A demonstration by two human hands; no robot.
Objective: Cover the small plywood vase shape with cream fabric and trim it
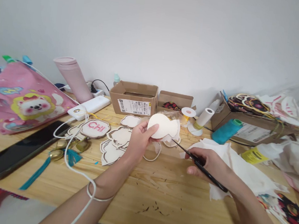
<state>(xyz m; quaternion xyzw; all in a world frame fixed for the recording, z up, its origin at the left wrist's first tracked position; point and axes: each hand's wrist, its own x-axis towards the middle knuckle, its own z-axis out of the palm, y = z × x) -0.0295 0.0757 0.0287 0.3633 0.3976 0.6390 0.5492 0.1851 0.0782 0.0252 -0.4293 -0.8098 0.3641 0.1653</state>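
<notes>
My left hand [144,135] grips a flat cream cut-out [161,126] by its rounded left end, thumb on top. The cut-out narrows and flares at the right, a bit like a fish. My right hand [206,165] is closed around a slim black tool [200,164] with a thin dark pointed tip. That tip is close to the lower right edge of the cut-out; I cannot tell whether they touch. Below and left of my left hand lie several cream shaped pieces [112,152] with dark outlines. A similar piece [95,128] bears pink letters reading CHI.
Cardboard boxes [136,105] stand along the wall, with a full box [255,127] at right. Near it are a teal thread cone [226,131], a white spool [204,118] and white cloth [222,156]. A phone [18,151], power bank [89,107], pink tumbler [73,78] and pink bag [29,98] occupy the left.
</notes>
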